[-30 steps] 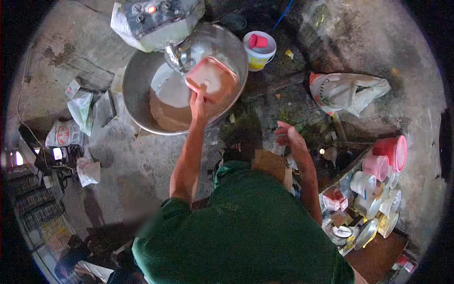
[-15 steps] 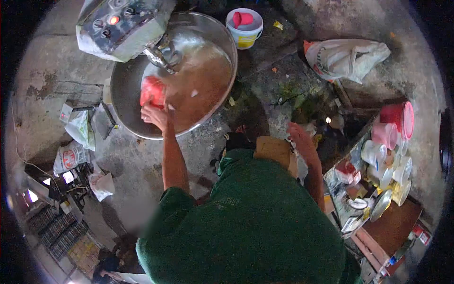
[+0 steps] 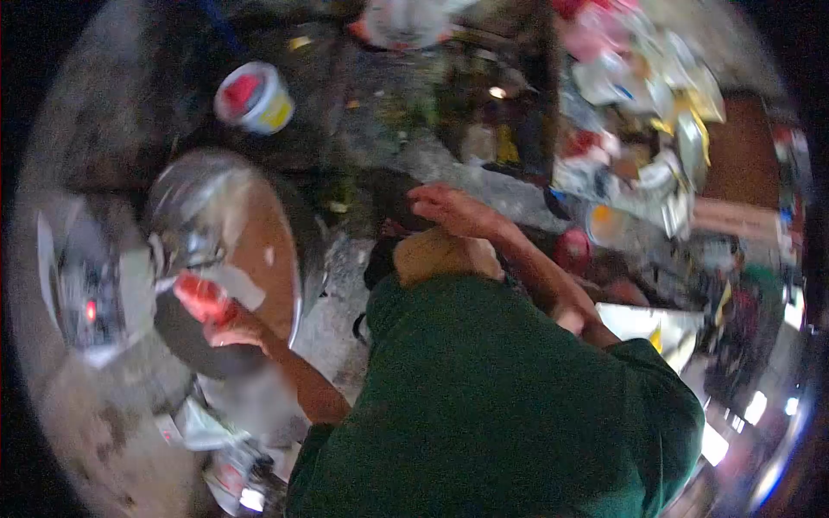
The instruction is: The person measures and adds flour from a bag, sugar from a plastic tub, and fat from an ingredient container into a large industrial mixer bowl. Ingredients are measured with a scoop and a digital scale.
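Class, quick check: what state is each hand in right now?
Left hand: closed, holding a red scoop.
Right hand: open, with nothing visible in it.

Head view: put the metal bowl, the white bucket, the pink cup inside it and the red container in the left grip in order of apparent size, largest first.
1. Metal bowl
2. White bucket
3. Red container and pink cup, unranked: they look close in size, and both are blurred.

The stained grey floor point(image 3: 95, 432) carries a white bucket point(image 3: 273, 110), a pale sack point(image 3: 404, 24) and a plastic bag point(image 3: 204, 428), while a surface point(image 3: 570, 178) at right bears blurred tubs point(image 3: 604, 79).
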{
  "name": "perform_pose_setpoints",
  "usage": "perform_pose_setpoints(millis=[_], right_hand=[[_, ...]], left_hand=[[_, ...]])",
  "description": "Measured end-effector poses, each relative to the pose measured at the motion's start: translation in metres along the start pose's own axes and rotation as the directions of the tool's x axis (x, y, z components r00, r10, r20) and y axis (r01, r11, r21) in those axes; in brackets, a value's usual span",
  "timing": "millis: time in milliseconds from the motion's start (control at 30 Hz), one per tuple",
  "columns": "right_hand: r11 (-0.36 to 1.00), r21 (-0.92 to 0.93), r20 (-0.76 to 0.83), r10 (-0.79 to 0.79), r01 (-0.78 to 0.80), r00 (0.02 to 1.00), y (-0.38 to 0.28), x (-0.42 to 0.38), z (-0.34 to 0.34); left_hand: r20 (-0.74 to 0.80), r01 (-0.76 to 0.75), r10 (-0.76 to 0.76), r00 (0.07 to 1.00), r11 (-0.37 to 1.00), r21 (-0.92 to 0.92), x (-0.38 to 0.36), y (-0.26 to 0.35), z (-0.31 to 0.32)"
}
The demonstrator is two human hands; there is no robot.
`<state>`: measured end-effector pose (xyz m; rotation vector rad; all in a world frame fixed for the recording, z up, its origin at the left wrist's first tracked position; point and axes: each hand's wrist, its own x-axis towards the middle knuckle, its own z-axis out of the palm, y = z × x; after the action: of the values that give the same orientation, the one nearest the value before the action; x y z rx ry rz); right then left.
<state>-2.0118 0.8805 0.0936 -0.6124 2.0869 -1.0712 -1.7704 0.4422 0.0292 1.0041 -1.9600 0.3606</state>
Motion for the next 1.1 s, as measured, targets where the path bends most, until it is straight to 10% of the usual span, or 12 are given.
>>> perform_pose_setpoints(millis=[100,233,333,433,500,567,700,833,900,1100], right_hand=[[0.982,0.145,-0.022,0.123,-0.119,0.992,0.005,-0.029,-0.015],[0.921,0.361,-0.105,0.193,-0.143,0.976,0.048,-0.056,-0.027],[0.851,0.499,-0.143,0.267,-0.163,0.953,0.067,-0.076,-0.058],[0.772,0.623,-0.269,0.361,-0.125,0.893,0.089,-0.096,-0.092],[0.659,0.752,-0.391,0.423,0.019,0.818,0.121,-0.102,-0.114],[0.693,0.700,-0.573,0.400,0.174,0.715,0.123,-0.122,-0.163],[0.620,0.715,-0.683,0.522,0.323,0.510,0.190,-0.146,-0.237],[0.794,0.588,-0.742,0.455,0.153,0.492,0.264,-0.186,-0.296],[0.889,0.410,-0.796,0.457,-0.203,0.397,0.307,-0.197,-0.314],[0.837,0.546,-0.676,0.465,-0.035,0.571,0.336,-0.200,-0.340]], left_hand=[[-0.161,-0.207,0.152,0.975,0.888,-0.411,0.030,0.064,0.034],[0.293,0.205,0.058,0.954,0.584,-0.785,0.016,0.201,0.036],[0.362,0.200,0.358,0.861,0.415,-0.887,0.010,0.316,0.030],[0.603,0.734,0.524,0.602,-0.064,-0.676,-0.035,0.426,-0.008],[0.660,0.774,0.646,0.383,0.167,-0.612,-0.045,0.498,-0.052],[0.497,0.683,0.768,0.405,0.108,-0.723,-0.082,0.561,-0.077],[0.348,0.800,0.930,0.118,0.118,-0.588,-0.118,0.665,-0.152],[0.337,0.816,0.941,0.034,0.168,-0.553,-0.179,0.742,-0.170],[0.386,0.810,0.919,-0.078,0.285,-0.513,-0.218,0.761,-0.164],[0.443,0.818,0.884,-0.151,0.364,-0.447,-0.240,0.784,-0.162]])
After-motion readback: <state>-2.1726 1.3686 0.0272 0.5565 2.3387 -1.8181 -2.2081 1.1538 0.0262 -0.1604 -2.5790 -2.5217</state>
